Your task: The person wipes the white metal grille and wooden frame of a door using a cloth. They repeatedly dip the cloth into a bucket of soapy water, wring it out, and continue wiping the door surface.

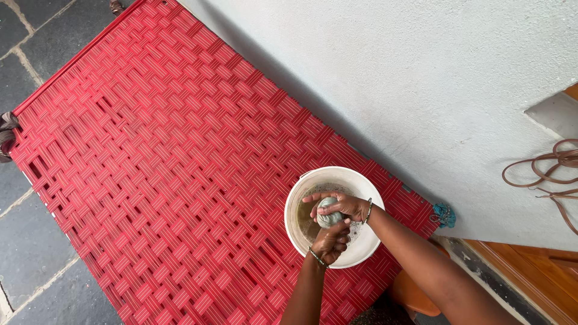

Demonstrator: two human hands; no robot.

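Both of your hands are closed round a small wad of grey-green cloth [329,212], squeezing it between them over a white bucket [301,198]. Your right hand [341,204] grips the wad from above, fingers curled over its top and pressed together, with the index finger stretched out toward the left rim. Your left hand [330,241] grips it from below, fingers wrapped up against the underside, so the cloth shows only as a rounded lump between the two grips. Each wrist carries a thin bangle.

You hold the cloth just above the murky, brownish water [307,224] in the bucket, which has a little foam at its right edge. Whether the cloth touches the water, you cannot tell from here.

That bucket stands on a cot [156,156] woven from broad red straps in a basket pattern, near the cot's corner closest to you. A scrap of blue cord [444,215] is tied at that corner. Along the cot's far side runs a pale, rough plastered wall [391,72]. Brown cord [551,171] lies looped on the wall at the right. Dark stone floor slabs [36,247] lie to the left of the cot.
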